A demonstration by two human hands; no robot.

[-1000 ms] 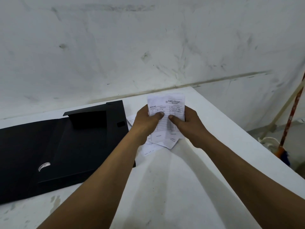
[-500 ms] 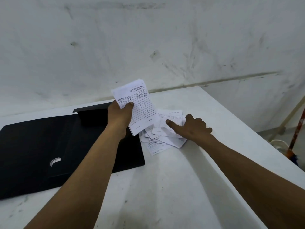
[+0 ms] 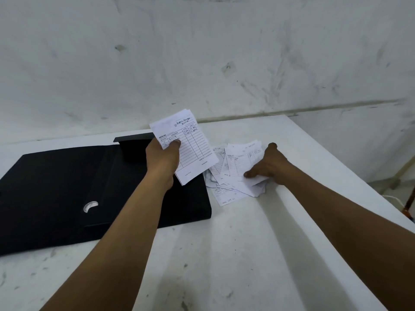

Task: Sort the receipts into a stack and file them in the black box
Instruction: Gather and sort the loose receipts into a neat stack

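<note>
My left hand (image 3: 163, 158) grips a small stack of white receipts (image 3: 188, 149), held up tilted above the right edge of the black box (image 3: 67, 187). The box lies open and flat on the white table (image 3: 224, 254), with a metal finger ring (image 3: 90, 206) in its panel. To its right lies a loose pile of receipts (image 3: 233, 176). My right hand (image 3: 268, 163) is on that pile, thumb and fingers pinching a receipt at its right side.
A stained white wall (image 3: 202, 63) stands directly behind the table. The table's right edge drops off to a floor where a pole (image 3: 409, 198) and a cord stand at far right.
My hands have parted: the left carried the stack left over the box, the right dropped onto the loose pile and now pinches a receipt there.
</note>
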